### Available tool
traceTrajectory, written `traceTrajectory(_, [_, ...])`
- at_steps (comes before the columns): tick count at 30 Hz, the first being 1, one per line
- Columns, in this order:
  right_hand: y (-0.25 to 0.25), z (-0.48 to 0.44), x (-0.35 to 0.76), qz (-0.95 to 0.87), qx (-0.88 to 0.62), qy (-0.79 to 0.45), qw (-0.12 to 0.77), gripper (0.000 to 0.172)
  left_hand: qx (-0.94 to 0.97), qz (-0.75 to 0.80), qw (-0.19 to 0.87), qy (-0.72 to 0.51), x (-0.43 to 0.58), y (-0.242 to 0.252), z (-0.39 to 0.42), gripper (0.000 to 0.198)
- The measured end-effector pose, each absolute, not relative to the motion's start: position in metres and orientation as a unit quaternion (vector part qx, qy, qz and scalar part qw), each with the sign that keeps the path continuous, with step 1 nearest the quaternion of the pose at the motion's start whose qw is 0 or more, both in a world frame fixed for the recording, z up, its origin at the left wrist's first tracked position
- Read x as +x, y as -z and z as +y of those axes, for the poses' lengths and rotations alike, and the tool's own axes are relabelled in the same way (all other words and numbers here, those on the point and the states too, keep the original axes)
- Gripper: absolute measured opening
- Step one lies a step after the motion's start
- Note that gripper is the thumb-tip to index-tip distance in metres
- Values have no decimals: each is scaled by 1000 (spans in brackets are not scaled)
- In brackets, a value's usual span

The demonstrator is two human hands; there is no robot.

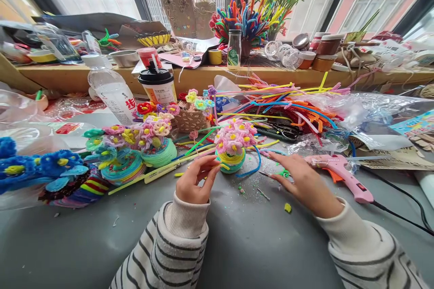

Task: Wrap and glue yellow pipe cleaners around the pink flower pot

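My left hand point(198, 178) is closed in a pinch on a thin yellow pipe cleaner point(224, 166), of which only a short bit shows past the fingertips. Just beyond it stands a small pot point(233, 163) coiled in yellow and turquoise, topped with pink pipe-cleaner flowers point(236, 137) with yellow centres. To the right of the pot, my right hand point(301, 183) hovers low with thumb and forefinger apart. A dark pointed tip point(264, 174) shows by its thumb; the rest is hidden. A blue pipe cleaner point(251, 171) curves between pot and right hand.
A pink glue gun point(346, 174) with its cord lies right of my right hand. Finished flower pots point(124, 167) line the left. Behind are loose pipe cleaners point(291, 104), a lidded cup point(158, 86) and a water bottle point(113, 92). A yellow scrap point(288, 208) lies in front.
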State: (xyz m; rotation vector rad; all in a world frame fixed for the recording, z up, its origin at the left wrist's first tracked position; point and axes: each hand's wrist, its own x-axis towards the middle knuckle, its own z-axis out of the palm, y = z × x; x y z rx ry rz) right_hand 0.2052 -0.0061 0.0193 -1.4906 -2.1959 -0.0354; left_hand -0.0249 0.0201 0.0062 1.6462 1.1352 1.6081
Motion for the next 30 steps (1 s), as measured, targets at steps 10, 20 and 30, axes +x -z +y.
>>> traceTrajectory(10, [-46, -54, 246, -823, -517, -211, 104, 14, 597, 411, 302, -620, -25, -7, 20, 22])
traceTrajectory(20, [-47, -26, 164, -812, -443, 21, 380, 24, 663, 381, 256, -591, -22, -10, 12, 7])
traceTrajectory(30, [-32, -7, 147, -776, -436, -150, 431, 10, 736, 372, 184, -535, -24, -10, 14, 8])
